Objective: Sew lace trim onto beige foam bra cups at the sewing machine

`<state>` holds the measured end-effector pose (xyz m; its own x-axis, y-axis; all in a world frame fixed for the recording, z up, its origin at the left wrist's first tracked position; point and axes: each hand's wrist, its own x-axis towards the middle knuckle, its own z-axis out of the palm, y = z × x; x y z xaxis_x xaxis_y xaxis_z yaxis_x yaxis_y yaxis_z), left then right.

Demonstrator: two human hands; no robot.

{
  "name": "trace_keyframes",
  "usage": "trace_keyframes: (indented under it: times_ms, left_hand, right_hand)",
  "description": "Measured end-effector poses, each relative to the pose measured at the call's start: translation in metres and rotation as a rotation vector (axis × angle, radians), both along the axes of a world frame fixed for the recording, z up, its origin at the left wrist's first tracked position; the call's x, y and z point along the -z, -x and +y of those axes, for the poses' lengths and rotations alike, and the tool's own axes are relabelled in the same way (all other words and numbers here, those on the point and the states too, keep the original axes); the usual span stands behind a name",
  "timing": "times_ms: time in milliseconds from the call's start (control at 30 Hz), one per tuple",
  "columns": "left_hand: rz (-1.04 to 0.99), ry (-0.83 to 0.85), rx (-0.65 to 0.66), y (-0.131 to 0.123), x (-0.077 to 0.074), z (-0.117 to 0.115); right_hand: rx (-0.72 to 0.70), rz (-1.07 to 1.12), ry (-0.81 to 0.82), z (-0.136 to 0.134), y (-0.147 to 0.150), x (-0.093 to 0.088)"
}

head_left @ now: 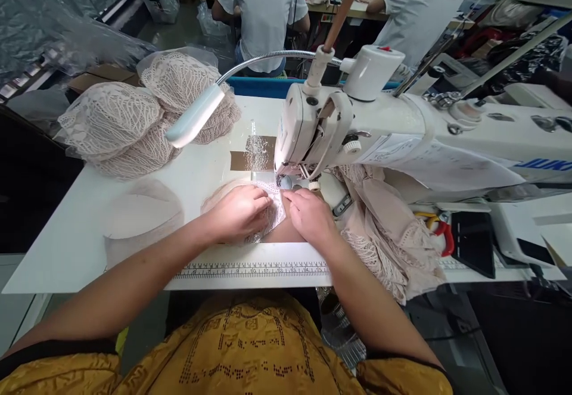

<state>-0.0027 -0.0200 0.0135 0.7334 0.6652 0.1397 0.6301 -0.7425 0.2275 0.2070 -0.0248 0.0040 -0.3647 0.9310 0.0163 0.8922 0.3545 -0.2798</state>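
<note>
A pale lace fabric piece with a scalloped, dotted edge lies on the bed of a white sewing machine, its far edge at the needle and presser foot. My left hand rests on it left of the needle, fingers curled and pressed onto the cloth. Just right of the needle, my right hand is closed at the fabric's edge, thumb and index finger close to the foot. What lies under both palms is hidden. A sheer fabric piece lies flat on the white table, left of my left forearm.
Bundled lace is piled at the back left, beneath a gooseneck lamp. More lace fabric lies right of my right hand, near red-handled scissors and a black phone-like device. A ruler strip edges the table. Two people work beyond.
</note>
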Motion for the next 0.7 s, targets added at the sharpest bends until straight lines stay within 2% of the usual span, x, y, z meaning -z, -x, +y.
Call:
trace_keyframes:
  times_ms: [167,300,400,500,567,700]
  left_hand:
    - [-0.042,-0.015,-0.085,-0.007,0.012,-0.010]
    - [-0.164,0.068,-0.113,0.000,0.015,-0.009]
    - [-0.242,0.149,-0.104,0.005,0.014,-0.009]
    - [-0.290,0.164,-0.083,0.007,0.014,-0.009]
    - [-0.256,0.108,-0.028,0.007,0.015,-0.009]
    - [-0.101,-0.032,0.088,0.005,0.019,-0.012]
  right_hand:
    - [-0.050,0.030,0.105,-0.008,-0.010,-0.019]
    - [-0.133,0.061,0.143,-0.020,-0.015,-0.028]
    - [-0.236,0.026,0.124,-0.030,-0.012,-0.022]
    - [-0.285,-0.079,0.009,-0.039,-0.007,-0.008]
    - [-0.284,-0.105,-0.061,-0.044,-0.007,0.000]
    - [-0.275,-0.051,-0.094,-0.052,-0.009,0.006]
